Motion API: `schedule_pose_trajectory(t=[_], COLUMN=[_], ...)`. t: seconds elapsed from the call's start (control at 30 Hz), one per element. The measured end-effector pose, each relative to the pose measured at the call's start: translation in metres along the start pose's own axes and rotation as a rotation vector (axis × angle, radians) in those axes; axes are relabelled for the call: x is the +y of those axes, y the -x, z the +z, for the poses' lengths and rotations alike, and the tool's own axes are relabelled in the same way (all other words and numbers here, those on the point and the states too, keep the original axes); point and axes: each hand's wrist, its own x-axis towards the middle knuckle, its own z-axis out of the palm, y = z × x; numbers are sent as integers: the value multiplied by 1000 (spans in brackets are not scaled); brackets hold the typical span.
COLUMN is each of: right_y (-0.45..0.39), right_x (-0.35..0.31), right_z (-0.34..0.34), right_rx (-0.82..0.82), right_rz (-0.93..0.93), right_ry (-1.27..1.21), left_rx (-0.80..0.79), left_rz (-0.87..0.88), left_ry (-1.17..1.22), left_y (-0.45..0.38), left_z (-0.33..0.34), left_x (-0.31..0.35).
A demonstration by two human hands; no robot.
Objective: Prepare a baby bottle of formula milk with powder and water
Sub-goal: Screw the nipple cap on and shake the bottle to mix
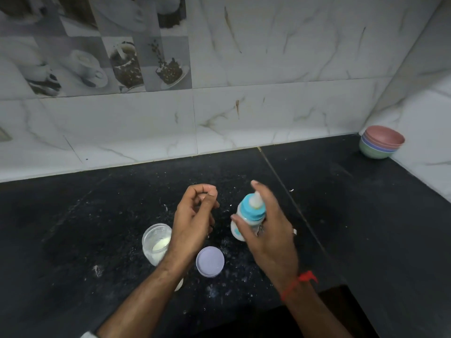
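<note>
No lettering, brand or number is legible anywhere, the baby bottle (pixel 246 217) showing only a blurred blue mark.

Dim, cool indoor light; we note the black counter (pixel 366 215) swallowing detail. Right hand (pixel 266 230) and bottle (pixel 249 213) motion-blurred. Wall tiles (pixel 292 69) soft, wide-angle bending at edges.
</note>
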Motion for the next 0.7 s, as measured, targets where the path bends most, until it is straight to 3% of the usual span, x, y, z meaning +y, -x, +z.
schedule_pose_trajectory(t=[0.03,0.17,0.3,0.43,0.47,0.57,0.7], right_y=[1,-6,-9,-15,-14,3,3], right_x=[-3,-9,1,-7,0,20,11], right_z=[1,3,7,3,6,11,6], right_rx=[-13,234,-32,225,190,-120,149], right_rz=[0,-171,-37,-164,-142,41,-41], right_ry=[9,-82,2,-106,-101,55,-31], left_rx=[-6,-2,-2,4,13,5,40], left_rz=[4,7,19,49,43,43,33], left_ry=[1,10,10,17,29,35,23], left_y=[0,-4,-3,-3,-3,-1,-3], left_z=[0,-1,0,1,0,-2,-8], left_x=[1,3,4,4,2,2,2])
